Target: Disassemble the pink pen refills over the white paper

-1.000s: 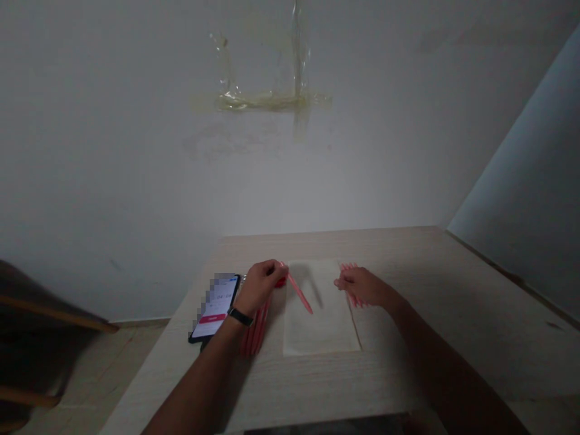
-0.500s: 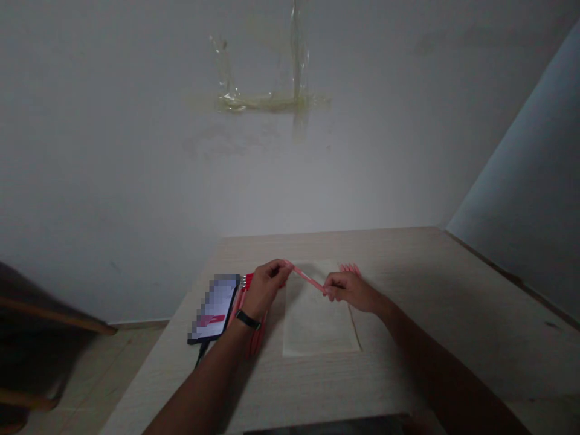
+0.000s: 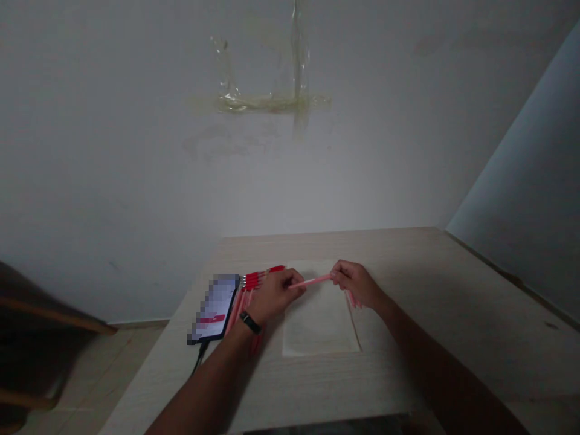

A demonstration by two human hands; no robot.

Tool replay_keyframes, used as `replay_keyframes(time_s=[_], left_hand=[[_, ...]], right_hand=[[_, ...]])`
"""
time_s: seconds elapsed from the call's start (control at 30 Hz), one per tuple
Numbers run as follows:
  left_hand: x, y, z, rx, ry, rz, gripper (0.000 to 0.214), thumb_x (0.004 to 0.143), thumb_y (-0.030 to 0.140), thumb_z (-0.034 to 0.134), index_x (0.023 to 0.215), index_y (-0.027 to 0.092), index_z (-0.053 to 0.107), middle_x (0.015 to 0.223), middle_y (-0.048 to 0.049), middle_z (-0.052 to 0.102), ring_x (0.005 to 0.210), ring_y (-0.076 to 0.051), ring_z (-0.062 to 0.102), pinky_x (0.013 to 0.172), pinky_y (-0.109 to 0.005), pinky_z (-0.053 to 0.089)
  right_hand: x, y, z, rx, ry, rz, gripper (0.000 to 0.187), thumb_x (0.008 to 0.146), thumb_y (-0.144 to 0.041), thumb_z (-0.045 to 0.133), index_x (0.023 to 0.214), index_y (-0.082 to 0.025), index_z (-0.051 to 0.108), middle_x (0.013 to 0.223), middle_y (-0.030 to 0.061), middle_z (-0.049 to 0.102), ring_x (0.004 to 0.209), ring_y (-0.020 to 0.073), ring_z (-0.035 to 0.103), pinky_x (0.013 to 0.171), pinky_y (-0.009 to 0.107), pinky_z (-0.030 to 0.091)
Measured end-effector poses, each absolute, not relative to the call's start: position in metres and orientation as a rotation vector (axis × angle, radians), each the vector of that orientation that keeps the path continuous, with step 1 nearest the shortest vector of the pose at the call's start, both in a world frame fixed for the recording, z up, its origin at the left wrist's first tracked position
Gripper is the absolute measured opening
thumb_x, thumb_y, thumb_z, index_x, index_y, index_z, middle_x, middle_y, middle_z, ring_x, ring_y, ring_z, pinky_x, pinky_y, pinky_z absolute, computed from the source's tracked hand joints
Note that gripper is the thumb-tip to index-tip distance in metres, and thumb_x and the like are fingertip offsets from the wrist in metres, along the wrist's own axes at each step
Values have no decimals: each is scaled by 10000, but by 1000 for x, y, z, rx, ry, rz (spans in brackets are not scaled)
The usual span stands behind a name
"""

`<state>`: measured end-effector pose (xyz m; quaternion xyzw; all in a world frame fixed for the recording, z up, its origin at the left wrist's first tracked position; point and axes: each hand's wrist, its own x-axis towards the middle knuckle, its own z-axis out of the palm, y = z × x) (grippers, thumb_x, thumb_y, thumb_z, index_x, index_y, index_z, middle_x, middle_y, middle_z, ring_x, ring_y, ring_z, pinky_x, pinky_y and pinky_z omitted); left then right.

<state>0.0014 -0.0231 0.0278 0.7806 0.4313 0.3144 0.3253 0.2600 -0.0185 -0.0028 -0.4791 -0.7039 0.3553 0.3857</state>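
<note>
My left hand (image 3: 275, 295) and my right hand (image 3: 356, 281) each pinch one end of a pink pen (image 3: 315, 281), held level above a pale sheet of paper (image 3: 319, 326) on the wooden table (image 3: 408, 338). A row of pens with red caps (image 3: 258, 279) lies just left of my left hand, partly under it. More pink pens (image 3: 352, 298) lie under my right hand at the sheet's right edge. A dark band circles my left wrist.
A phone (image 3: 214, 309) with a lit screen lies left of the pens, its cable running off the table's near edge. A white wall with old tape marks (image 3: 267, 99) rises behind. A dark wooden piece of furniture (image 3: 27, 326) stands at far left.
The pen, first held by my left hand alone and slanting down, was taken at its free end by my right hand. Both hands have since brought it level, uncovering the red caps.
</note>
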Motion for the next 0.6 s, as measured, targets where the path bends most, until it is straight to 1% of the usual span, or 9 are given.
replay_keyframes(time_s=[0.03, 0.1, 0.17, 0.23, 0.27, 0.33, 0.43, 0.5, 0.6], left_hand=[[3, -25, 28, 2101, 1131, 778, 242, 845, 391, 634, 895, 168, 714, 750, -15, 655, 669, -139, 541, 596, -238, 353], [5, -27, 27, 2186, 1114, 713, 266, 877, 406, 611, 962, 180, 721, 750, -14, 657, 653, -138, 535, 578, -241, 332], [7, -28, 24, 2241, 1104, 690, 263, 903, 397, 585, 971, 180, 718, 762, -22, 662, 660, -140, 540, 585, -247, 334], [8, -28, 21, 2272, 1130, 706, 245, 911, 376, 579, 954, 174, 712, 798, -39, 674, 689, -149, 551, 613, -256, 358], [8, -27, 20, 2280, 1144, 716, 238, 911, 367, 580, 955, 173, 709, 825, -49, 682, 710, -156, 560, 633, -261, 374], [9, -28, 19, 2294, 1160, 729, 231, 917, 359, 575, 969, 173, 702, 878, -63, 695, 748, -167, 573, 667, -271, 397], [10, -29, 21, 2318, 1158, 730, 232, 939, 363, 554, 975, 181, 695, 894, -63, 707, 760, -173, 591, 677, -277, 403], [10, -31, 22, 2336, 1157, 728, 232, 948, 365, 548, 970, 187, 694, 885, -60, 713, 763, -177, 603, 679, -279, 401], [11, -32, 23, 2350, 1150, 724, 230, 955, 353, 536, 957, 188, 696, 885, -62, 720, 779, -186, 618, 693, -283, 401]], right_hand=[[257, -20, -3, -1218, -1834, 879, 312, 921, -459, 529, 770, -191, 579, 603, -31, 533, 526, 109, 471, 518, 216, 368], [252, -22, -2, -1238, -1924, 798, 336, 933, -457, 525, 749, -184, 594, 583, -33, 536, 548, 110, 481, 594, 229, 398], [248, -24, -1, -1295, -1993, 695, 340, 951, -442, 516, 751, -183, 612, 577, -39, 555, 596, 114, 514, 749, 272, 432], [246, -25, -2, -1337, -2027, 629, 345, 968, -428, 502, 754, -184, 619, 582, -41, 576, 629, 118, 539, 875, 322, 415], [245, -26, -2, -1335, -2038, 629, 361, 979, -426, 481, 752, -182, 621, 595, -35, 588, 635, 120, 545, 891, 329, 410], [245, -26, -3, -1293, -2062, 657, 409, 1003, -429, 424, 753, -179, 629, 642, -10, 620, 659, 130, 564, 873, 316, 418], [244, -27, -5, -1249, -2089, 683, 459, 1024, -444, 368, 777, -186, 657, 691, 6, 643, 686, 140, 586, 891, 325, 424], [243, -27, -7, -1266, -2108, 663, 454, 1024, -451, 378, 785, -197, 669, 689, -4, 645, 700, 144, 595, 983, 374, 388], [243, -27, -11, -1319, -2140, 582, 413, 1018, -429, 418, 778, -212, 673, 708, -16, 651, 800, 164, 621, 1109, 457, 253]])
